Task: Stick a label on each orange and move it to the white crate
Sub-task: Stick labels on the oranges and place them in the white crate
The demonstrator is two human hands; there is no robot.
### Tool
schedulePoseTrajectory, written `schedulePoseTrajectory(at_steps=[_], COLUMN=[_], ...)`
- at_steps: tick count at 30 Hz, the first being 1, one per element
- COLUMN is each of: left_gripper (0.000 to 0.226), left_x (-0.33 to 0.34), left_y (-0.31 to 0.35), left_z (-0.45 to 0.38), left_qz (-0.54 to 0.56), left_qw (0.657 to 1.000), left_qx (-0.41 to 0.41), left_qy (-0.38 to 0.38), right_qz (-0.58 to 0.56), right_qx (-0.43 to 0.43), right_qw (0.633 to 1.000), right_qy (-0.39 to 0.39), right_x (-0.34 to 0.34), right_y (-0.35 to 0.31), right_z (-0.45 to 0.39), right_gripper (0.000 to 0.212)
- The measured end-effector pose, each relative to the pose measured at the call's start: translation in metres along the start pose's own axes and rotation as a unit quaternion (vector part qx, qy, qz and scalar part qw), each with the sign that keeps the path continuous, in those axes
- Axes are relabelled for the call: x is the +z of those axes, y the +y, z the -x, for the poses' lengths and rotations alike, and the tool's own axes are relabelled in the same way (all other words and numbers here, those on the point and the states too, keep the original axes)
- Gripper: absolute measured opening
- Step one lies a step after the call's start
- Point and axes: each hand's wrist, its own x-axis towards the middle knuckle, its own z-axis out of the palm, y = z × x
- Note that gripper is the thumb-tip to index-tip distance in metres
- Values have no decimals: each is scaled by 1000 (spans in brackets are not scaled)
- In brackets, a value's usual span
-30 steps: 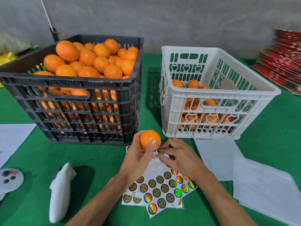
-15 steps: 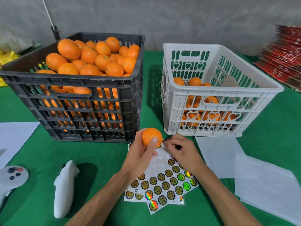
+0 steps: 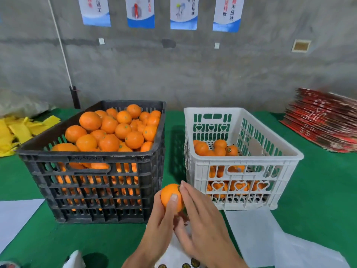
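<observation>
Orange (image 3: 170, 194) sits raised in the left hand (image 3: 161, 227), thumb across its near face and fingers curled round the far side, so the right-hand side of the fruit is left exposed for labelling. Right hand (image 3: 201, 227) lies against that exposed side with fingers straight and together, fingertips up at the top edge where a small dark round label (image 3: 178, 188) shows; looks like it's pressing or smoothing the sticker down flat, holding nothing itself. Fruit is held just in front of the gap between black crate (image 3: 92, 161) and white crate (image 3: 245, 161), near the white one's front corner, so the drop-off is a short reach to the right. Black crate is heaped with unlabelled stock on the left; white crate holds a shallow layer, one with a visible sticker, so plenty left to do. Sticker sheet (image 3: 185, 265) lies right under the hands at the bottom edge, mostly hidden, close for the next peel. Judgement: label being seated now, transfer to white crate not yet done. Risk is an edge lifting on the curved peel if the press is skimped
</observation>
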Motion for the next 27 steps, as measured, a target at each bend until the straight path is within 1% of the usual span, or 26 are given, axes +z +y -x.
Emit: schedulePoseTrajectory(at_steps=[1,2,4,6,8,10,12,14,16,17,19,20,21,22,24,25,27], left_gripper=[48,54,58,59,59,52,32,21,14,14,13,10,9,16,37,48,69], left_x=[7,14,28,41,49,47,35,18,-7,-22,-58,-79,-100,-120,-155,-170,-193], left_y=[15,30,61,91,115,128,143,154,167,173,179,180,180,180,183,187,194], left_z=[-6,-12,-27,-45,-62,-72,-73,-69,-67,-67,-71,-75,-80,-85,-94,-97,-104], left_qz=[5,-1,-41,-97,-136,-169,-199,-190,-170,-188,-277,-335,-399,-468,-592,-627,-651], left_qw=[1000,1000,997,989,981,973,963,961,953,941,907,887,867,841,772,741,703], left_qx=[8,21,58,98,126,149,180,202,243,267,289,279,246,195,62,-13,-150], left_qy=[-1,0,-11,-45,-55,-40,-23,5,59,86,132,153,170,187,224,242,244], right_qz=[16,29,53,62,77,103,124,116,89,69,13,-17,-45,-70,-116,-135,-161], right_qx=[0,6,25,65,116,148,134,90,40,21,2,-3,-4,-3,-3,-6,-9], right_qw=[1000,998,991,981,972,969,969,972,977,979,982,983,984,984,982,980,977], right_qy=[20,47,117,174,188,167,167,180,192,192,187,181,174,163,149,147,142], right_x=[-7,-16,-35,-54,-66,-72,-74,-70,-60,-54,-39,-33,-26,-21,-10,-5,4], right_y=[2,4,14,29,44,59,71,74,60,47,16,2,-11,-23,-43,-51,-64], right_z=[-8,-18,-38,-58,-74,-81,-87,-94,-111,-121,-141,-150,-157,-165,-178,-184,-192], right_gripper=[74,76,70,67,67,66,50,34,33,34,36,37,38,39,41,41,42])
